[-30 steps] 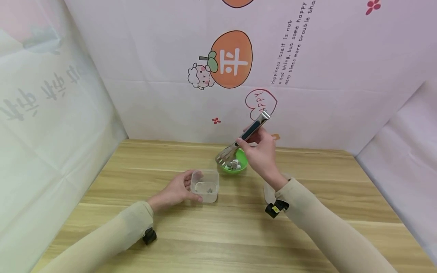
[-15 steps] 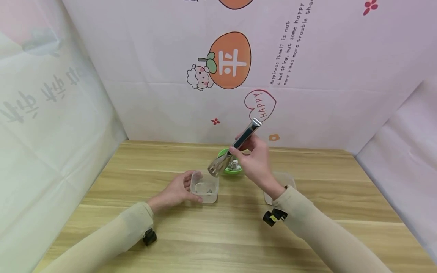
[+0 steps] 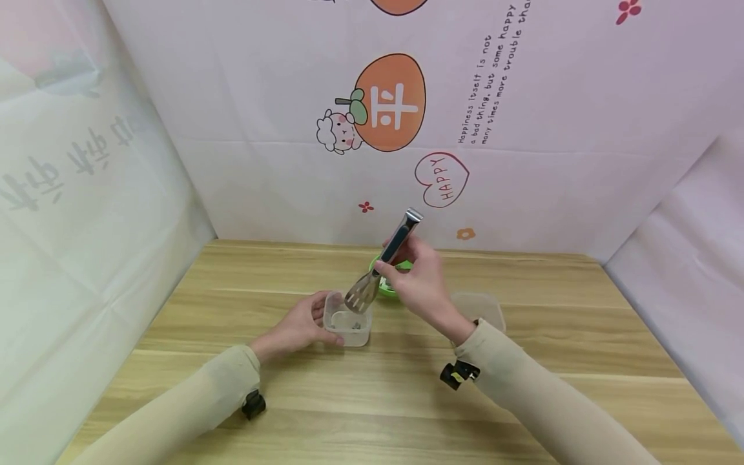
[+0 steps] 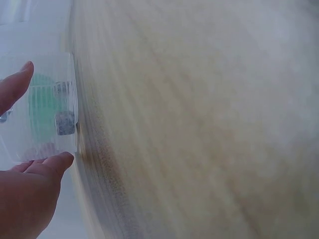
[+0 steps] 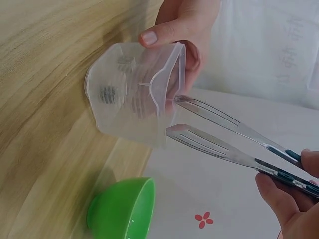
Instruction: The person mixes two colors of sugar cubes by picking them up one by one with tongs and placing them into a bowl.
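A clear plastic container [image 3: 356, 338] stands on the wooden table, and my left hand [image 3: 299, 326] grips its side between thumb and fingers. At its bottom lie small grey patterned cubes [image 5: 108, 94], seen through the wall in both wrist views. My right hand [image 3: 421, 279] holds metal tongs [image 5: 219, 149] with dark grip inlays, thumb on one arm and fingers on the other. Their slotted ends are spread apart at the container's rim, with nothing visible between them. Behind my right hand, partly hidden, sits a green bowl [image 5: 117, 211]; pale pieces in it show in the head view.
A second clear plastic container or lid [image 3: 484, 309] lies on the table to the right, partly covered by my right wrist. White printed sheets [image 3: 279, 187] rise behind the table [image 3: 360, 413] and along both sides.
My right hand has carried the tongs left and toward me, from over the green bowl to the container's opening. The left hand and container have stayed in place.
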